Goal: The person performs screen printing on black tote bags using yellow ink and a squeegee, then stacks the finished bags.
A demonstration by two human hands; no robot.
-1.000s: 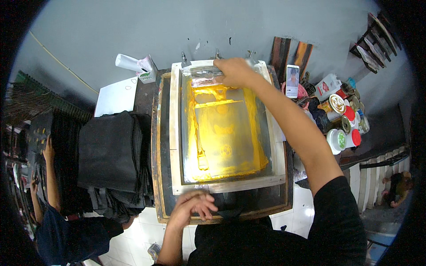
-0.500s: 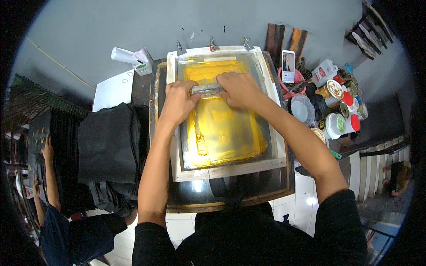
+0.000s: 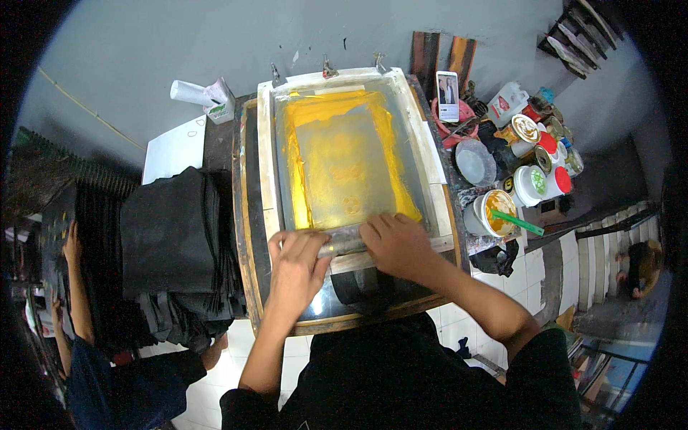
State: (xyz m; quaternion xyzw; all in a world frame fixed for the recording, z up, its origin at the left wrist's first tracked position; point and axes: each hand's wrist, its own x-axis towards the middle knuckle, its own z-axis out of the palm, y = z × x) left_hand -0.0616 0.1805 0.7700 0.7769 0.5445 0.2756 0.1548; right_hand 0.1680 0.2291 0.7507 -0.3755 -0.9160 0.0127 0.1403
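Observation:
My left hand (image 3: 296, 264) and my right hand (image 3: 396, 244) are both closed on a squeegee (image 3: 342, 242), one at each end of its bar. The squeegee lies across the near end of a white-framed printing screen (image 3: 266, 172). Yellow ink (image 3: 301, 172) coats the mesh, thick along the sides and far end and thin in the middle, where a faint pattern shows. Metal clips stand along the frame's far edge. Beneath the screen is a dark, glossy board with a wooden rim (image 3: 251, 287). The squeegee's blade is hidden from view.
Stacked black fabric pieces (image 3: 172, 236) lie to the left, near a white sheet (image 3: 175, 150). On the right stand paint tubs, a bucket with a green-handled tool (image 3: 519, 222), a clear bowl (image 3: 474, 163) and a propped phone (image 3: 447, 97). Another person's arm (image 3: 80, 294) reaches in at far left.
Both my hands have drawn the squeegee from the far part of the screen to its near end. The mesh it crossed now carries a thinner ink layer. My view has shifted slightly.

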